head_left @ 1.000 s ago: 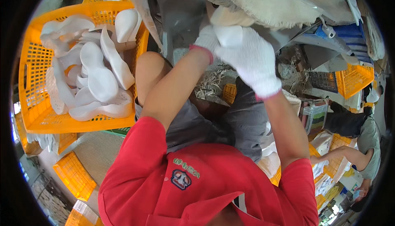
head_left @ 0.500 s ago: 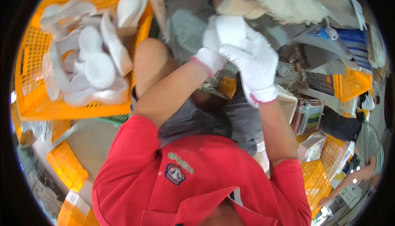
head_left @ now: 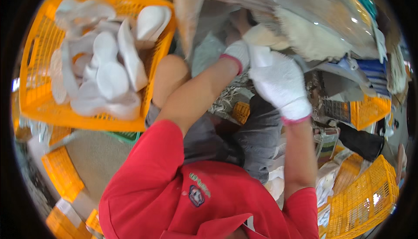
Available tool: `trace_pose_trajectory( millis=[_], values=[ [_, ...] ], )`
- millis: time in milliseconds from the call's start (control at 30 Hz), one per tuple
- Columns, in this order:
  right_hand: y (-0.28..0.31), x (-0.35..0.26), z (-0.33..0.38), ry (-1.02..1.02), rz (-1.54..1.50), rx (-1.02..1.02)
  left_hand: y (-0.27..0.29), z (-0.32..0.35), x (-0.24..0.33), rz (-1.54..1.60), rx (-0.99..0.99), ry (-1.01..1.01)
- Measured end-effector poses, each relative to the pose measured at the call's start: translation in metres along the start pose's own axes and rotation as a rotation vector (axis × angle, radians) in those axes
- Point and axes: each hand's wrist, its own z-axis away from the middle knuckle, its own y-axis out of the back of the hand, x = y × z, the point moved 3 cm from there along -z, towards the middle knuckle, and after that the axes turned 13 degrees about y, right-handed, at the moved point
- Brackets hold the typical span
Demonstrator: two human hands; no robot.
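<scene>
Both hands wear white knit gloves and are together in front of my knees. My right hand (head_left: 281,80) is closed around a smooth white piece (head_left: 260,56), whose full shape the gloves hide. My left hand (head_left: 238,55) grips the same piece from its left side, its fingertips out of sight. Just beyond the piece is a rounded cream-coloured block (head_left: 266,37), beside a fuzzy cream wheel-like pad (head_left: 310,33). At my left, an orange plastic basket (head_left: 32,80) holds several white, curved, sole-shaped pieces (head_left: 112,75).
A clear plastic sheet (head_left: 344,15) drapes over the equipment ahead. Scraps (head_left: 224,99) lie between my legs. More orange baskets stand at right (head_left: 361,200) and lower left (head_left: 63,173). Blue striped material (head_left: 372,80) lies at far right.
Both hands have moved slightly right and down in the picture with the white piece, now close to the cream block. The view has shifted, and the person at far right is mostly out of sight.
</scene>
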Motion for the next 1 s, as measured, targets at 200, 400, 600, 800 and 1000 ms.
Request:
trace_pose_trajectory(
  millis=[200,400,600,800,1000],
  values=[
    [-0.018,-0.022,0.122,-0.596,-0.838,0.184,-0.036,0.063,-0.038,0.141,0.382,-0.048],
    [-0.062,-0.002,0.172,-0.962,-1.649,0.644,-0.054,0.056,-0.037,0.199,0.190,-0.113],
    [-0.068,0.037,0.204,-0.257,-0.563,0.257,-0.083,0.126,0.015,-0.891,0.579,0.046],
    [-0.084,0.055,0.333,-0.728,-0.074,-0.471,-0.065,0.311,0.121,-1.955,1.364,-0.903],
    [-0.081,0.023,0.328,-0.698,-0.213,-0.536,0.070,0.397,0.265,-1.725,1.862,-0.218]
  ],
)
